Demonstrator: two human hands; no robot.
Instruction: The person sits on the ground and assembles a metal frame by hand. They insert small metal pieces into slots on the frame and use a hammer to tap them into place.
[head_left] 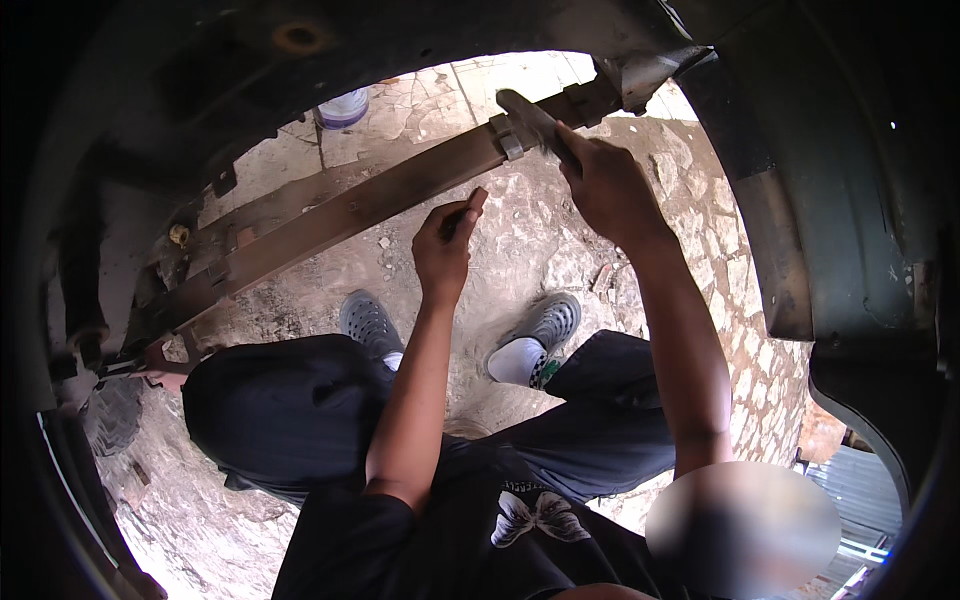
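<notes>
A long brown leaf spring [345, 208] runs slantwise beneath a vehicle, from the lower left to the upper right. A grey metal clamp [507, 137] wraps around it towards its right end. My right hand [612, 190] is closed on the handle of a dark, long brush [530, 118], whose rounded end lies over the spring just right of the clamp. Bristles show faintly on its underside. My left hand [442, 250] is just below the spring, apart from it, with thumb and fingers closed on a small reddish-brown piece [478, 198]. What that piece is made of, I cannot tell.
Dark vehicle bodywork [850, 220] curves around the top and both sides. A white and purple container [343, 108] stands on the paving beyond the spring. My feet in grey clogs [550, 320] rest on the rough stone ground [400, 265]. Corrugated metal [865, 490] shows at lower right.
</notes>
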